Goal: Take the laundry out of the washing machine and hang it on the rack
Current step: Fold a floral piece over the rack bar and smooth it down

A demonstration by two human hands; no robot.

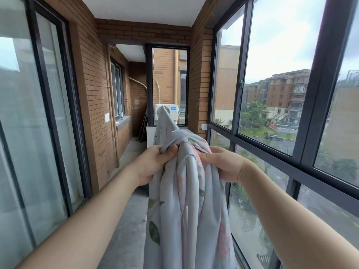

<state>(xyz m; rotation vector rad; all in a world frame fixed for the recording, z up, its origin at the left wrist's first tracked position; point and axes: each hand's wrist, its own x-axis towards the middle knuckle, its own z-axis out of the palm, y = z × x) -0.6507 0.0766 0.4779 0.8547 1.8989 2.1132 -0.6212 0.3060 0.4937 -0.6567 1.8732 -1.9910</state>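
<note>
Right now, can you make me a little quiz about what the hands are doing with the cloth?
1. True or false: both hands hold the flowery sheet.
2. Which is behind the sheet at the far end? A) air-conditioner unit B) bicycle C) ladder
3. Fill in: the sheet hangs ____ from the hands.

Key:
1. True: left hand and right hand each have a grip on its bunched top.
2. A
3. down

You work in soft, even daylight from an overcast sky, coming through the windows (275, 78) on your right. Shadows are faint. The glass doors (25, 117) on your left carry pale reflections. The wide lens bends the frames at the edges; focus is sharp throughout.
</note>
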